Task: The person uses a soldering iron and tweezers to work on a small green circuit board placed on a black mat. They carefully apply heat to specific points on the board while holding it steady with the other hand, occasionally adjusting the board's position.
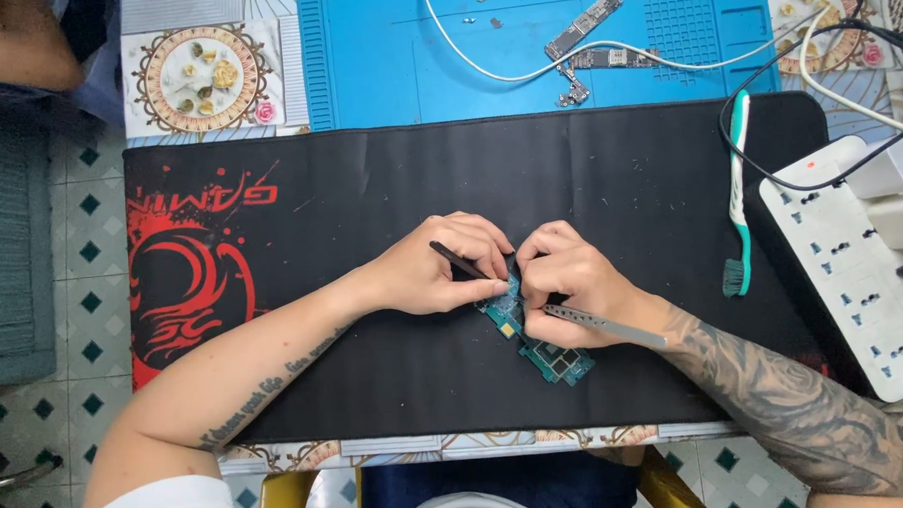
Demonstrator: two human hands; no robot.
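A small green-blue circuit board lies on a black desk mat, partly hidden under both hands. My left hand grips a thin black tool, its tip pointing at the board's upper end. My right hand holds a flat grey metal tool that runs back along the wrist. The fingertips of both hands meet over the top of the board. Where the tool tips touch is hidden.
A blue work mat behind holds another circuit board and a white cable. A green-and-white toothbrush lies at the right, beside a white power strip with plugged-in adapters and cables.
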